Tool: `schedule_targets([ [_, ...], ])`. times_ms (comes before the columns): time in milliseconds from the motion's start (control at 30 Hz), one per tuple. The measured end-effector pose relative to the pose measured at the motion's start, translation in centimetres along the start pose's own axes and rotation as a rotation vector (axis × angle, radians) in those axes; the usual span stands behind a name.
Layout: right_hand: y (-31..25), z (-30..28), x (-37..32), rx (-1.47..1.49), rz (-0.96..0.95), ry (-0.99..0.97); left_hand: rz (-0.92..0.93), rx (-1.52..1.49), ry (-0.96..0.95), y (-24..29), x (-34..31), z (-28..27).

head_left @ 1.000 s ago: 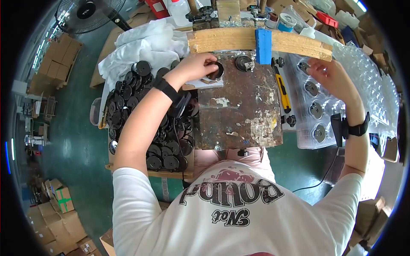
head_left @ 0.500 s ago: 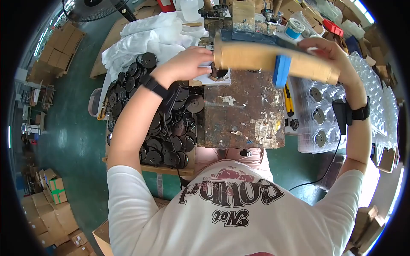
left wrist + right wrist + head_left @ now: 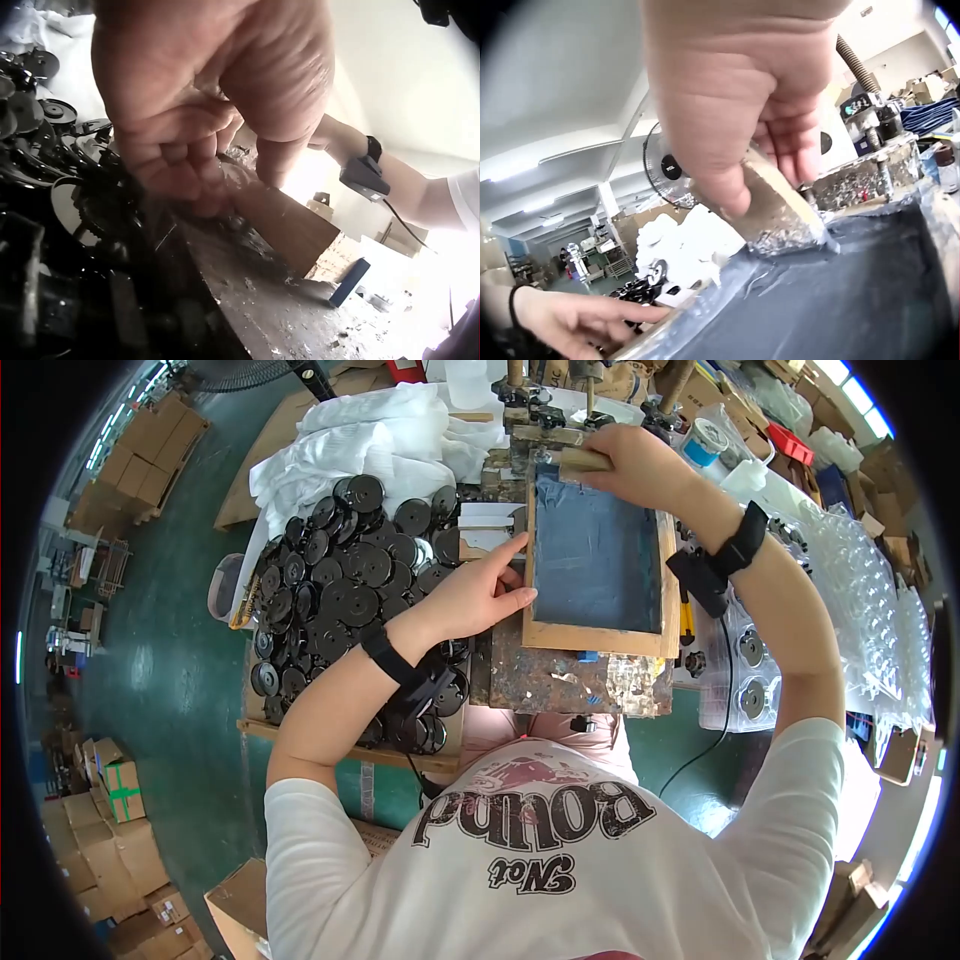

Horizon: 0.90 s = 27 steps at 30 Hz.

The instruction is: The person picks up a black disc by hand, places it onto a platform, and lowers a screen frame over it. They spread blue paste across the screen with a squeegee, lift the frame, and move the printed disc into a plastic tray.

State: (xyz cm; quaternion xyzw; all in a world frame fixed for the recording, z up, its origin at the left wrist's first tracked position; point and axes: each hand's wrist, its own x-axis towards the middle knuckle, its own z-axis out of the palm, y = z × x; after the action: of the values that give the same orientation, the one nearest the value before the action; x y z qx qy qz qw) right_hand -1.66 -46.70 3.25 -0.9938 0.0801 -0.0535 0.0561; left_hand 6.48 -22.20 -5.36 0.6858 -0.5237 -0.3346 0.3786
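A wooden screen printing frame (image 3: 600, 638) lies over the stained work board (image 3: 560, 690), its mesh coated with dark grey-blue ink (image 3: 600, 560). At the frame's far end my right hand (image 3: 640, 465) grips a wooden-handled squeegee (image 3: 776, 214) between thumb and fingers. The squeegee's lower edge meets the ink, tilted, in the right wrist view. My left hand (image 3: 480, 592) holds the frame's left side, with index fingertip and thumb at its edge and the other fingers curled below. A blue block (image 3: 350, 283) sticks out under the frame's near edge. What lies beneath the mesh is hidden.
A large heap of black discs (image 3: 345, 600) lies left of the board, beside white cloth (image 3: 370, 450). On the right are a clear plastic tray holding discs (image 3: 752, 700), a yellow cutter (image 3: 687, 622) and bubble wrap (image 3: 860, 590). Clamps (image 3: 540, 415) stand behind the frame.
The frame has swung down from upright onto the board. My left hand has let go of a black disc and taken the frame's side; my right hand has moved from the tray to the squeegee.
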Motion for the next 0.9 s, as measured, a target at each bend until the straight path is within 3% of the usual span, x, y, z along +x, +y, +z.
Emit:
schedule_targets([
  [200, -2.8, 1.0, -4.7, 0.14, -0.294, 0.123, 0.005, -0.005, -0.022, 0.0, 0.0, -0.2],
  [333, -4.2, 0.2, -6.9, 0.206, -0.307, 0.037, -0.007, -0.015, -0.027, 0.1, 0.1, -0.1],
  [467, -2.6, -0.7, -3.8, 0.153, -0.235, 0.019, -0.02, 0.014, -0.023, 0.5, -0.1, -0.2],
  [600, 1.7, -1.7, -1.5, 0.139, -0.102, 0.149, 0.046, -0.076, -0.027, 2.6, -0.4, -1.6],
  [667, 5.4, -2.6, -1.5, 0.369, 0.058, 0.203, 0.148, -0.068, -0.009, 4.1, -0.4, -2.9],
  [767, 11.2, -3.6, -3.1, 0.459, 0.235, 0.126, 0.31, -0.139, 0.066, 6.5, -0.3, -3.8],
  [833, 16.3, -1.1, -5.3, 0.321, 0.199, 0.103, 0.53, -0.283, 0.203, 7.5, -0.2, -3.9],
  [900, 17.0, 0.2, -5.9, 0.186, 0.161, 0.079, 0.537, -0.254, 0.19, 7.5, -0.4, -4.2],
])
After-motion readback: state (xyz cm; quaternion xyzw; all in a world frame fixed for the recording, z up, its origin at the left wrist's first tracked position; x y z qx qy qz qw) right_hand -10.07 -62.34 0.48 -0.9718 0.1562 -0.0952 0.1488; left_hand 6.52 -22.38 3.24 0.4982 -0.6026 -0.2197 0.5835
